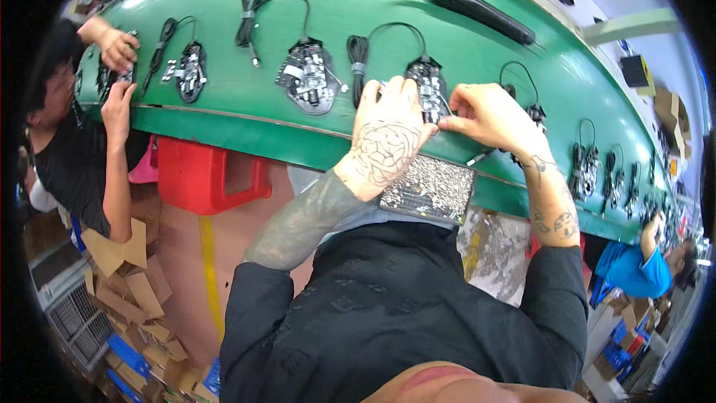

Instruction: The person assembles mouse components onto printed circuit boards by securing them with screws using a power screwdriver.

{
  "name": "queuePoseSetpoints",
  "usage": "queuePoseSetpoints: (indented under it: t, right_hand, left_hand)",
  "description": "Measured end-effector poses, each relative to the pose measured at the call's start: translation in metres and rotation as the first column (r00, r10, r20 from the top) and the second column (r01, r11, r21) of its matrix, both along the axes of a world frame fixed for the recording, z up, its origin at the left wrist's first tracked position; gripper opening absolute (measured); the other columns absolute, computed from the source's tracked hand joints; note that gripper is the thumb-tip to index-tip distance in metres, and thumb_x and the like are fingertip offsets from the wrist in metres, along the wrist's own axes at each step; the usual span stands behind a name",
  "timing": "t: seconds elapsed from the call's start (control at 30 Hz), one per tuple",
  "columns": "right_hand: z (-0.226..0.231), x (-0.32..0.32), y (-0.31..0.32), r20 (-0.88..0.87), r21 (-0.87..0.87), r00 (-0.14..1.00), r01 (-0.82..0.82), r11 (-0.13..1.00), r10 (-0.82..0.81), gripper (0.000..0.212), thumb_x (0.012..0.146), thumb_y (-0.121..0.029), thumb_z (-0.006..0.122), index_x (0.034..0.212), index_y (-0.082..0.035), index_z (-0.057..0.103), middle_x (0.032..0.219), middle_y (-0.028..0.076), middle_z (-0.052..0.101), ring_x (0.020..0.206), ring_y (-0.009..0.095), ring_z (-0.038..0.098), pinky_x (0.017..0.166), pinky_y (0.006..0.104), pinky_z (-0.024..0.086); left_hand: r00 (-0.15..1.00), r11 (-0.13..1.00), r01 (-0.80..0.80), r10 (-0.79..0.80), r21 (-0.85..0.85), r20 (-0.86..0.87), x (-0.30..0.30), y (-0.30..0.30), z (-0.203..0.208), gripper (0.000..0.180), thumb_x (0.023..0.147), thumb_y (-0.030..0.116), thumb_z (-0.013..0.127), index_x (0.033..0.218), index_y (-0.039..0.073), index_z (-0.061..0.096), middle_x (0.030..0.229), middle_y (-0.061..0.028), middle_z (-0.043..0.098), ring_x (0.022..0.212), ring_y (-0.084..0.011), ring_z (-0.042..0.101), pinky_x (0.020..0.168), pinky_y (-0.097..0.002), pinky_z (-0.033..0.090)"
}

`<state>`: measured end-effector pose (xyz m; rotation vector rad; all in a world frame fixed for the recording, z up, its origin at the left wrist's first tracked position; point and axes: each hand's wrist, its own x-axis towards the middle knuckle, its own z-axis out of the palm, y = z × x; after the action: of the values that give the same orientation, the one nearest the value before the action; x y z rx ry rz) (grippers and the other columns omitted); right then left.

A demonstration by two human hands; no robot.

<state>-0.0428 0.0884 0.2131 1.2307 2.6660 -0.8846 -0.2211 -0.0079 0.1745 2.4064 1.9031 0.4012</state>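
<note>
On the green bench in front of me lies an opened wired mouse [430, 88], its dark shell filled with small parts. My left hand [388, 134] grips its left side, with the thumb near the lower end and the fingertips partly hidden. At its lower right edge, my right hand [485, 116] has thumb and forefinger pinched together. What they hold, if anything, is too small to make out. The mouse's bundled black cable [358, 56] lies just left of it. Below my hands, against the bench edge, rests a dark tray [461, 210] of tiny metal screws.
A black electric screwdriver [485, 13] lies at the far side. Another opened mouse [307, 78] sits to the left, and several more line the bench. A person [82, 149] works at the left, another [634, 267] at the right. A red stool [195, 179] stands below the bench.
</note>
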Motion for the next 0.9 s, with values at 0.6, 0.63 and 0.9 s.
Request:
queuePoseSetpoints:
  t: [0.6, 0.63, 0.9]
  right_hand:
    - [-0.037, 0.013, 0.003, -0.471, -0.486, 0.679, 0.334, 0.808, -0.564, 0.020, 0.092, -0.012, 0.068, 0.108, 0.000, 0.068, 0.089, 0.007, 0.073, 0.079, 0.012, 0.068, 0.069, 0.0252, 0.055]
    - [-0.039, 0.006, 0.003, -0.510, -0.595, 0.569, 0.310, 0.742, -0.646, 0.021, 0.092, -0.011, 0.069, 0.109, 0.001, 0.067, 0.089, 0.007, 0.072, 0.079, 0.011, 0.068, 0.068, 0.0235, 0.054]
    - [-0.040, 0.007, 0.011, -0.443, -0.605, 0.624, 0.323, 0.728, -0.644, 0.026, 0.091, -0.010, 0.070, 0.112, 0.005, 0.067, 0.095, 0.010, 0.072, 0.083, 0.011, 0.068, 0.076, 0.0228, 0.055]
  left_hand:
    - [0.995, 0.998, 0.053, -0.054, 0.019, 0.078, 0.003, 0.002, -0.003, 0.054, 0.081, 0.046, 0.069, 0.110, 0.001, 0.068, 0.119, -0.0083, 0.064, 0.112, -0.0217, 0.056, 0.097, -0.0427, 0.037]
    - [0.995, 0.998, 0.048, -0.050, 0.026, 0.081, 0.002, 0.002, -0.005, 0.054, 0.081, 0.046, 0.069, 0.110, 0.001, 0.068, 0.119, -0.0080, 0.064, 0.112, -0.0217, 0.056, 0.097, -0.0427, 0.037]
    - [0.991, 0.994, 0.041, -0.053, 0.097, 0.127, 0.002, -0.001, -0.013, 0.052, 0.081, 0.046, 0.069, 0.109, 0.001, 0.069, 0.119, -0.0072, 0.064, 0.112, -0.0210, 0.056, 0.097, -0.0427, 0.037]
